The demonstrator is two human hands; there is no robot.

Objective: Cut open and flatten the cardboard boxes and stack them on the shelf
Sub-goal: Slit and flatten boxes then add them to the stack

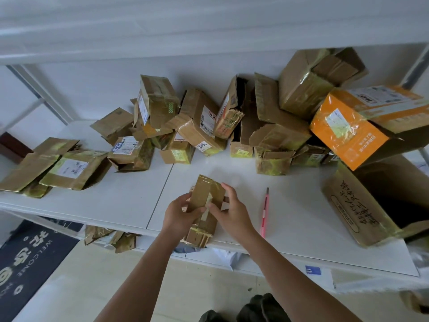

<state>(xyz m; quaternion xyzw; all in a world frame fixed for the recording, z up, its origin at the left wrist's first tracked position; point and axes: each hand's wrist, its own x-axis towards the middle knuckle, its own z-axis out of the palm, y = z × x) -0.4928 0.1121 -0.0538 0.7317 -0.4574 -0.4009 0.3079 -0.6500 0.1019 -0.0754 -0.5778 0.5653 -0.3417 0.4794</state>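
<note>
Now both hands, left hand [178, 211] and right hand [228, 211], grip a small taped box [204, 205] above the white shelf [301, 217] front edge. Just right lies a pink cutter [265, 212]; behind, piled boxes [202, 122], an orange box [355, 131], flattened cardboard [53, 166] left. Below, a welcome mat [27, 256].

The cutter [265, 212] lies on the shelf [130, 201] right of the held box [204, 205], piled boxes [202, 122] behind.

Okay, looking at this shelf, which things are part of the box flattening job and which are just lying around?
Part of the job:
small taped box held by left hand and right hand
pink cutter
flattened boxes
uncut box pile
white shelf

Lying about:
welcome mat
white paper with blue label
</note>
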